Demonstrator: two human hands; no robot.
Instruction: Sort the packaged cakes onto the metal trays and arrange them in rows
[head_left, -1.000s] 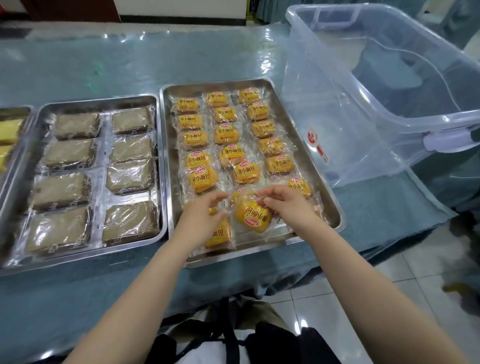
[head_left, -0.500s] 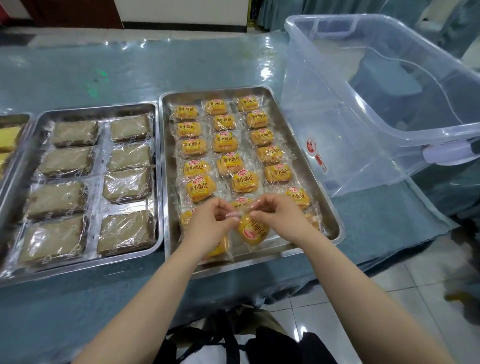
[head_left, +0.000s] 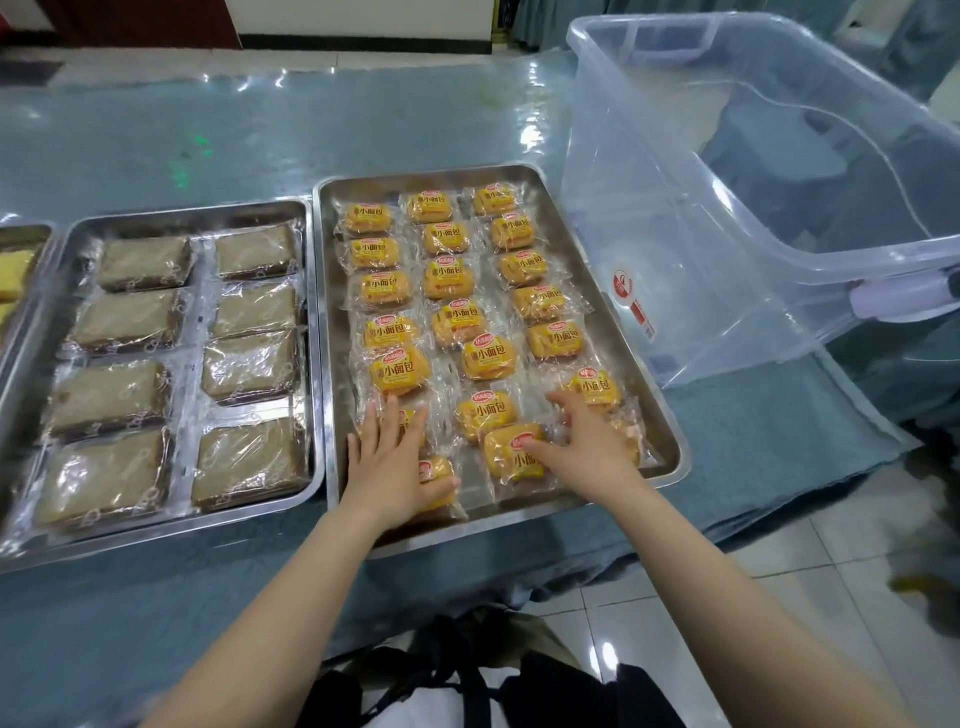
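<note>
Cakes (head_left: 511, 452) under flat fingers (head_left: 563, 402) — tray's (head_left: 670, 441) near end.

A teal-covered table (head_left: 156, 135) bears three metal trays (head_left: 319, 364) and a clear bin (head_left: 649, 156).

A food-packing workroom: steel trays (head_left: 319, 332) of wrapped cakes (head_left: 447, 278) on a plastic-covered table (head_left: 260, 130)
</note>
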